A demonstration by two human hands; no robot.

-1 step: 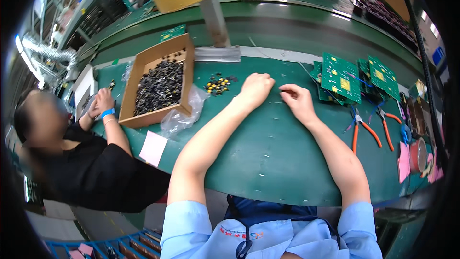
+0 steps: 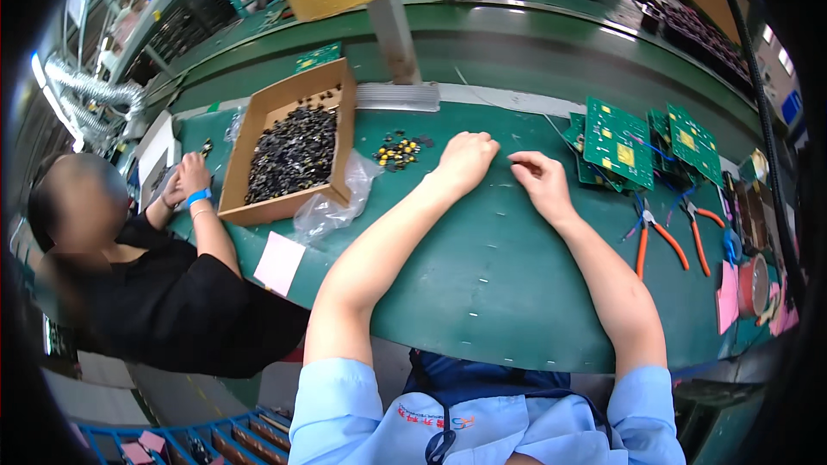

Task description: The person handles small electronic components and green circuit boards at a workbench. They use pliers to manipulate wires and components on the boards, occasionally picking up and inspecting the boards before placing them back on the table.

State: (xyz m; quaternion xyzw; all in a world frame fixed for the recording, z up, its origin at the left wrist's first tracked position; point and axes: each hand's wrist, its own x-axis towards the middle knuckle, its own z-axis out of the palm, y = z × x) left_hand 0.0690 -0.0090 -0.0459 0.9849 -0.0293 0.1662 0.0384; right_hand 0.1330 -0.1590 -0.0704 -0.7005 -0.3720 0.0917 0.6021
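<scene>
One left hand (image 2: 467,162), one right hand (image 2: 546,189) | fingers (image 2: 531,158) curled in, hold unclear | red lettering (image 2: 417,417) on blue shirt (image 2: 336,405)

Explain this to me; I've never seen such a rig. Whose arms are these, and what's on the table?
There is no machine: the left hand and right hand are bare and belong to the person wearing the camera. It is a fisheye on their head, looking down, so straight edges bend. The hands are near each other, apart, at the green table; whether either holds something, I can't tell. Left of them lie a box of dark parts, a bag and a small heap; to the right, green boards and two pliers. A co-worker is at far left.
</scene>
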